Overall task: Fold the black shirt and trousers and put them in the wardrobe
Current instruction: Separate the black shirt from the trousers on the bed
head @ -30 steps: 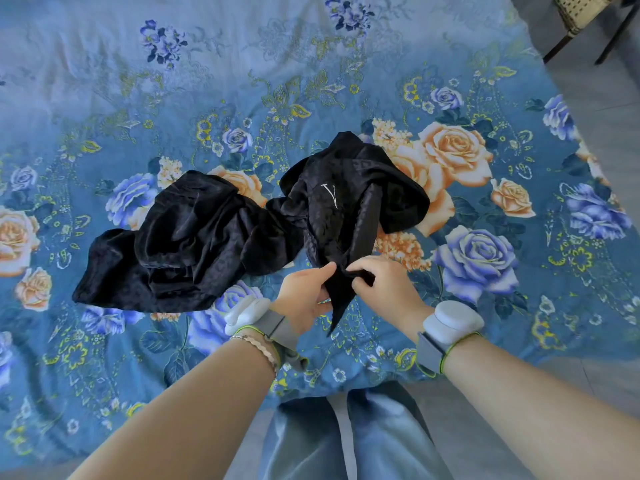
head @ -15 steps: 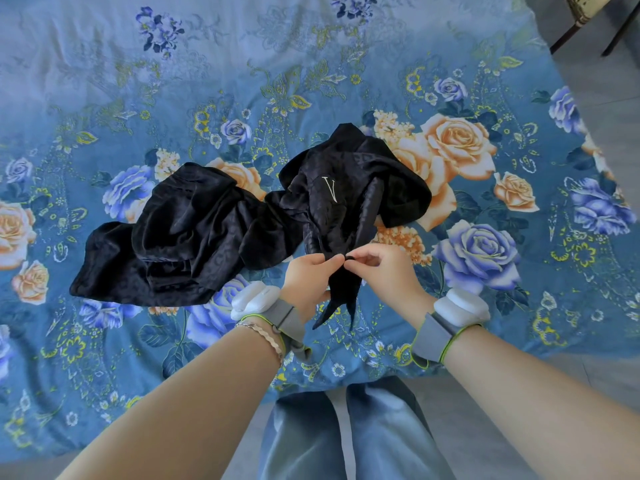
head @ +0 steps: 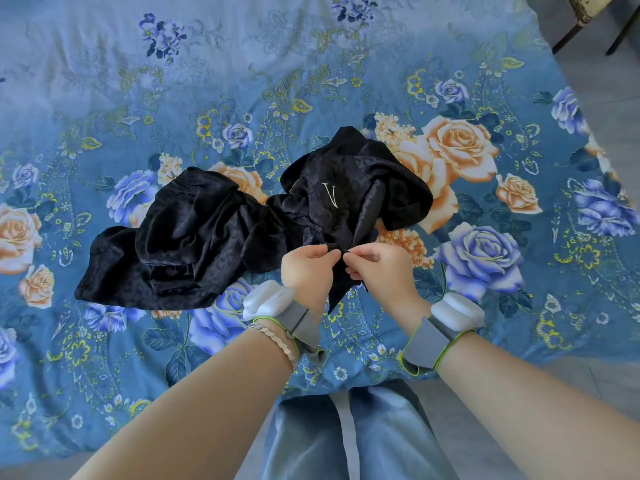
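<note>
Two crumpled black garments lie on the bed. The one on the right, a black shirt (head: 356,188) with a pale V mark, is bunched up near the middle. To its left a second heap of black cloth, probably the trousers (head: 180,244), touches it. My left hand (head: 306,268) and my right hand (head: 375,265) meet at the shirt's near edge, and each pinches the fabric with fingertips close together. A point of black cloth hangs down between my wrists.
The bed is covered by a blue sheet with roses (head: 478,258); its near edge runs just past my wrists. Dark chair legs (head: 585,26) stand on the grey floor at the top right. No wardrobe shows in this view.
My hands have risen a little and drawn together on the shirt's edge, shifting from a fuller grasp to a fingertip pinch. The heaps have barely moved.
</note>
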`<state>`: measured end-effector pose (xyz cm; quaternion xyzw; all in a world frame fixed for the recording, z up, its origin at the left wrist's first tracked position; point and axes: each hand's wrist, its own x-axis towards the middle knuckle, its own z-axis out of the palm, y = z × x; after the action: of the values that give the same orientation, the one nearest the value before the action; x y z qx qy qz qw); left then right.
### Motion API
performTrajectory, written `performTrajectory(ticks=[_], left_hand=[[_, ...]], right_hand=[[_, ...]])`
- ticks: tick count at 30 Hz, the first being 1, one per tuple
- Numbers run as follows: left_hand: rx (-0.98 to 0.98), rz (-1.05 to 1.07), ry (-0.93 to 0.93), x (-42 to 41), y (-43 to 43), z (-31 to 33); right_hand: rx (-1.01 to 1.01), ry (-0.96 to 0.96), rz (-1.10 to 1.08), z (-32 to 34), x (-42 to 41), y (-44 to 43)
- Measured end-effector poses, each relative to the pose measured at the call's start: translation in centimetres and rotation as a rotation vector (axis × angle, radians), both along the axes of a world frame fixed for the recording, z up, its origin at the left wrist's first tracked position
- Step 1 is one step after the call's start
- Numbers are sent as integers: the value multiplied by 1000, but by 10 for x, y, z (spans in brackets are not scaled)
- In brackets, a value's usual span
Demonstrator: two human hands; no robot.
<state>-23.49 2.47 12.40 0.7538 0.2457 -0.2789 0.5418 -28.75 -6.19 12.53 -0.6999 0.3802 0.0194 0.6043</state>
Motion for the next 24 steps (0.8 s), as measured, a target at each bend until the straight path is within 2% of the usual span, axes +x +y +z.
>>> performTrajectory(ticks=[6, 14, 18, 24], left_hand=[[40, -47, -15, -3, -2, 1], [-44, -72, 5, -3, -2, 7], [-95, -182, -49, -3, 4, 9], [16, -264, -77, 7, 7, 8]], right_hand=[[-42, 16, 16, -4, 3, 0], [-124, 69, 84, -6, 10, -7], [-160, 68, 142, -8, 12, -12], [-42, 143, 256, -14, 17, -16]])
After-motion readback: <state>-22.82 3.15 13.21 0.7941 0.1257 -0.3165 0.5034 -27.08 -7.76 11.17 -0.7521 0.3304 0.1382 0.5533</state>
